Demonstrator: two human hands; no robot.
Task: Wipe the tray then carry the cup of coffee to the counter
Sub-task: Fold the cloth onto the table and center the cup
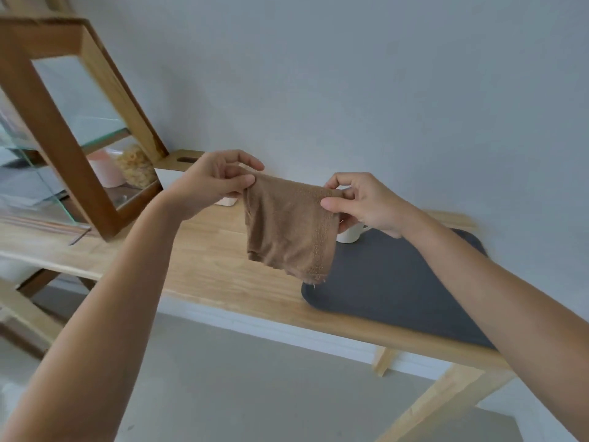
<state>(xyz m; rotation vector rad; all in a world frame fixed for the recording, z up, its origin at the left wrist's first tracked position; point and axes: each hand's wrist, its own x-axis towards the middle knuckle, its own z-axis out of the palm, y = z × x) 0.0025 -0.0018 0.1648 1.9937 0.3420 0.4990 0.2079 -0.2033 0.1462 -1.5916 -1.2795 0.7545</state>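
Currently left hand (212,183) and right hand (360,202) pinching top corners of thin brown fabric cloth (287,231), holding it hanging above pale wooden table. Flat dark grey rounded tray (398,282) lying below cloth, toward right hand side, long axis running along table edge. Right hand nearer tray. White ceramic cup (350,234) sitting on tray's far corner, partly hidden behind right hand.

The cloth (287,231) was a brown, soft terry fabric with a fuzzy, frayed edge. The tray (398,288) looked dark grey and matt. The table (204,250) was light wood with visible grain. The cup (349,234) looked white and smooth. The cabinet (47,122) had a wooden frame with glass panes.
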